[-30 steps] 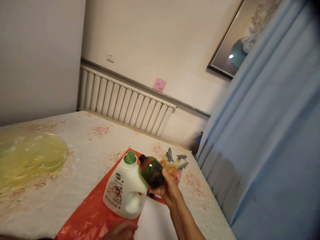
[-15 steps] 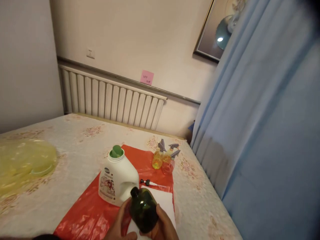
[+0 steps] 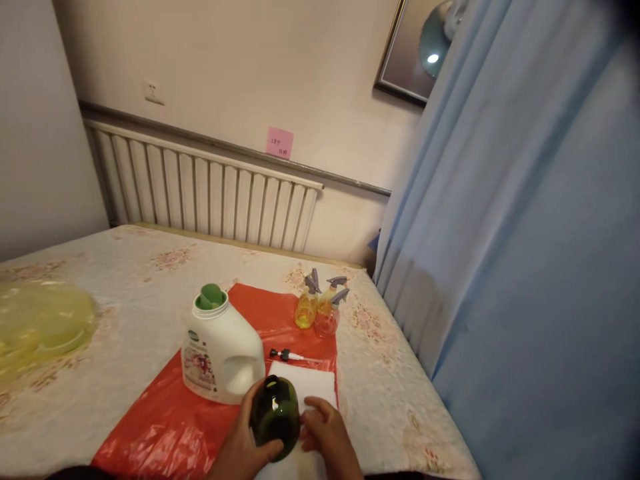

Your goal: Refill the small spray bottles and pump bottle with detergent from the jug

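Note:
My left hand (image 3: 245,440) is wrapped round a dark green, glossy bottle (image 3: 276,417), which is tilted with its short neck away from me. Just right of the bottle is my right hand (image 3: 327,433), its fingers loosely bent and apart; nothing shows in them. Whether its fingertips touch the bottle, I cannot tell. A white sheet (image 3: 315,381) lies under both hands. Beyond it rests a black pump head (image 3: 285,355) with a clear tube. To the left stands a big white detergent jug (image 3: 225,353) with a green cup (image 3: 212,296) in its mouth.
Several small spray bottles (image 3: 326,323) with grey triggers stand at the back of the red plastic sheet (image 3: 163,420). The sheet covers part of a flowered bedspread (image 3: 385,413). A yellowish transparent bag (image 3: 45,320) is at far left, a blue curtain (image 3: 525,233) at right.
My right hand has let go of the green bottle and moved slightly right of it. My left hand keeps the bottle, now turned somewhat. The view has shifted a little.

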Motion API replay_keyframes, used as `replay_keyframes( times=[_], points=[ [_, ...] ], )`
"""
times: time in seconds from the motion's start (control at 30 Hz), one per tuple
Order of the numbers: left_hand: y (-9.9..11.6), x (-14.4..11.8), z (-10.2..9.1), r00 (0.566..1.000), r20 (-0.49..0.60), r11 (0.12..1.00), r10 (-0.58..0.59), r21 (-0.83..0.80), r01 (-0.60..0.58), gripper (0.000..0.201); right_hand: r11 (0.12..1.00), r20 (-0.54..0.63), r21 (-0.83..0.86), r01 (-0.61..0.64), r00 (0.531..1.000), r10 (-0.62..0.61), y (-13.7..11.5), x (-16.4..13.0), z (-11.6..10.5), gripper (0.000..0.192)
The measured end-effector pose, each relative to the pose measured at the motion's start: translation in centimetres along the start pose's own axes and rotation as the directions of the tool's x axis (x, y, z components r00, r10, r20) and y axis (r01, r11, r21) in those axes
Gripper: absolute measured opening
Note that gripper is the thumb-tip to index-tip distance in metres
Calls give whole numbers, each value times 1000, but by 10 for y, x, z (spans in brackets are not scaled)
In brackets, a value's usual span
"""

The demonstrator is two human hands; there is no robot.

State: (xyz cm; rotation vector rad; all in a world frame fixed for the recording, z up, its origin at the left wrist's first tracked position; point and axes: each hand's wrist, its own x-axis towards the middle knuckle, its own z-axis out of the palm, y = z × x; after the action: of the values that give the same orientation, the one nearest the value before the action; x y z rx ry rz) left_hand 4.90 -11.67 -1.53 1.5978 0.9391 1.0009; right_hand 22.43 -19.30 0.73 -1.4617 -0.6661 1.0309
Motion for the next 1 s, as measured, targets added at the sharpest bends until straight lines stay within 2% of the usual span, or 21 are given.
replay_keyframes(
  times=[0.03,0.17,0.27,0.4,0.57,0.73,0.87,1.0],
  points=[
    [0,2,3,1000,3,1000,-3,24,3,94,986,-60,-153,70,995,-80,-4,9,-5,47],
    [-6,10,18,1000,9,994,17,112,-18,97,928,-95,-333,164,974,-206,-22,45,-15,25],
    [-10,15,26,998,15,990,58,131,-60,95,836,-49,-480,265,944,-327,-32,70,-11,21],
    [-13,20,29,997,49,982,68,173,-75,96,665,88,-648,371,904,-419,-40,100,6,23],
    [-23,21,30,994,69,977,80,195,-92,90,460,237,-782,422,882,-407,-42,129,29,31],
    [-35,17,34,997,45,981,59,184,-66,92,305,301,-864,400,897,-323,-38,145,45,27],
    [-41,15,35,997,57,984,42,173,-52,93,222,327,-894,390,905,-273,-34,150,51,24],
    [-42,15,35,998,49,989,47,140,-54,94,186,340,-901,391,905,-256,-32,150,53,19]
  ],
)
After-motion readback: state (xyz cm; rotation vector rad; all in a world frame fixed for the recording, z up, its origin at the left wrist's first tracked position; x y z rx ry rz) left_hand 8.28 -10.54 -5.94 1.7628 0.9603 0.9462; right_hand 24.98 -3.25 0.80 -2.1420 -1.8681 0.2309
